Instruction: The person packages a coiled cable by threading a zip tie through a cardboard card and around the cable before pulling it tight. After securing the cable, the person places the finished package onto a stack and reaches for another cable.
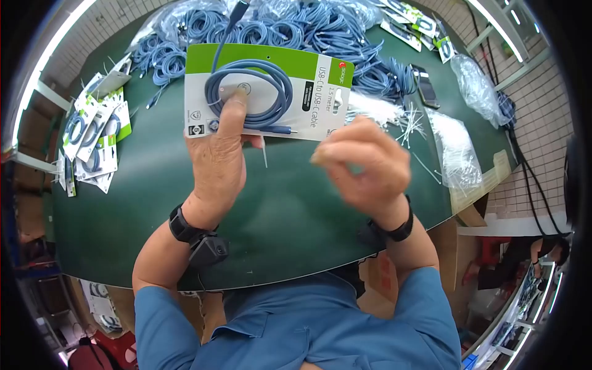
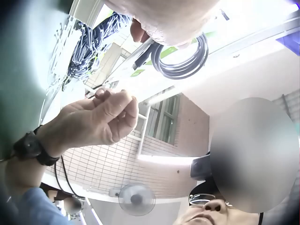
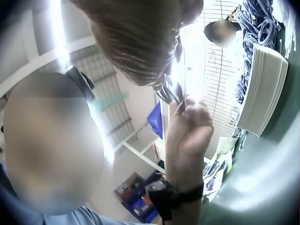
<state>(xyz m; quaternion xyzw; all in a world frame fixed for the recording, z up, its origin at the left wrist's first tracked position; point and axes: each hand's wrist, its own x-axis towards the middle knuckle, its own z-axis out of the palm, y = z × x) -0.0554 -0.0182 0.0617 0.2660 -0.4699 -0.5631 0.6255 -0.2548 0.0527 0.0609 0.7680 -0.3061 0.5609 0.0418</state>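
Note:
My left hand point(image 1: 219, 160) grips a green-and-white packaging card point(image 1: 308, 98) printed "USB-C to USB-C cable". Its thumb presses a coiled blue-grey USB-C cable point(image 1: 283, 92) against the front. One cable end rises past the card's top; the other lies along its lower edge. A thin white cable tie point(image 1: 265, 152) sticks out below the card. Right of the card's lower corner is my right hand point(image 1: 370, 163), blurred, its fingers curled and thumb near the index finger. The left wrist view shows this right hand point(image 2: 101, 119) from the side, with nothing visible in its grip.
Many coiled cables point(image 1: 253, 34) are heaped at the back of the green table point(image 1: 296, 216). Carded cables point(image 1: 92, 139) lie at left, and white ties point(image 1: 376, 111) at right near a phone point(image 1: 425, 86). A stack of white cards point(image 3: 265, 89) stands in the right wrist view.

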